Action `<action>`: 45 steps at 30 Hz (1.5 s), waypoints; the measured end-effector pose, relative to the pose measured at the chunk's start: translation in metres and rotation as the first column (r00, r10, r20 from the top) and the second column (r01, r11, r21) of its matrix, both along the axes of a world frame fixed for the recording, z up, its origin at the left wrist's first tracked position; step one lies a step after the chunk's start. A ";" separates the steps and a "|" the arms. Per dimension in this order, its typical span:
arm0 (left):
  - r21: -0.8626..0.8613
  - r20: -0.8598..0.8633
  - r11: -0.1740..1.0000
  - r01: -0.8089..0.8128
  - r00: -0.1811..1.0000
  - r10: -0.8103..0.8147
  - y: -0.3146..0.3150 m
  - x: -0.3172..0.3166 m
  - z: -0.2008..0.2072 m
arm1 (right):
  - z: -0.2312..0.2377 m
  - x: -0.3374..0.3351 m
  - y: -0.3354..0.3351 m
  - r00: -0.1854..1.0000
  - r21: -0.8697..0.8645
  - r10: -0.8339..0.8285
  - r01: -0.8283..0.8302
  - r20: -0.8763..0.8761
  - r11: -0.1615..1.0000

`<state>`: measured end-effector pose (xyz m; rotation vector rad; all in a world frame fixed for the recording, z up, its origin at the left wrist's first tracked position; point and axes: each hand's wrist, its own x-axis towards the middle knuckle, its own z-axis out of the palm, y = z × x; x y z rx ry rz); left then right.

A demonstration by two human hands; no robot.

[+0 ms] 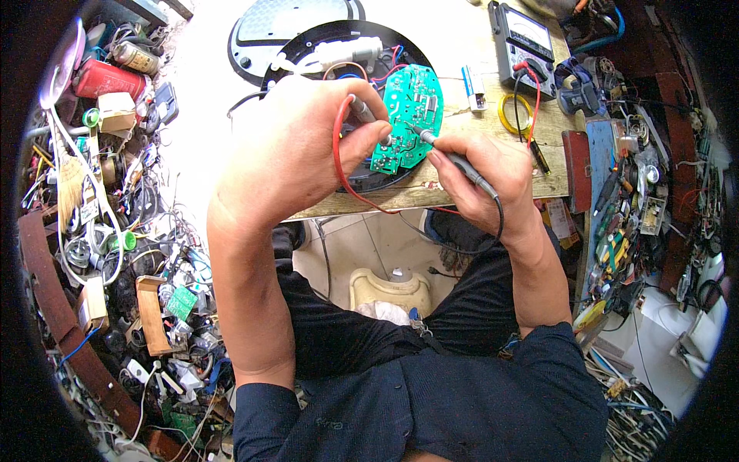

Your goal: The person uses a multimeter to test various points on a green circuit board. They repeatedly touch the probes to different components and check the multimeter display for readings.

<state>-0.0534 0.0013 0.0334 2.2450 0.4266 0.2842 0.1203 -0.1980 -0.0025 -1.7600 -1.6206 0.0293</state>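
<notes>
A green circuit board (412,108) lies tilted on a round black appliance base (323,42) on the wooden bench (477,46). My left hand (300,146) grips a grey test probe with a red lead (362,109), its tip on the board's left side. My right hand (485,169) holds a second probe with a black lead (454,158) like a pen, its metal tip touching the board near its middle. Both leads loop down below the bench edge. A white motor part (346,54) with red and blue wires sits behind the board.
An analogue multimeter (527,42) stands at the back right, with a yellow tape ring (514,114) beside it. A grey round cover (285,19) lies behind the base. Heaps of parts, wires and boards (115,215) crowd the left; tools fill a rack (623,223) on the right.
</notes>
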 end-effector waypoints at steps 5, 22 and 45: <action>0.029 -0.035 1.000 0.008 0.999 -0.007 0.000 0.000 0.006 | 0.000 0.001 0.001 1.000 0.010 0.010 -0.010 -0.010 1.000; 0.031 -0.046 1.000 0.002 0.999 -0.001 -0.003 0.001 0.007 | 0.009 0.000 0.002 0.991 -0.090 -0.021 0.009 -0.136 0.996; 0.023 -0.039 1.000 0.011 0.999 -0.010 0.000 -0.001 0.005 | 0.004 0.001 0.003 0.998 -0.043 -0.003 0.001 -0.058 0.999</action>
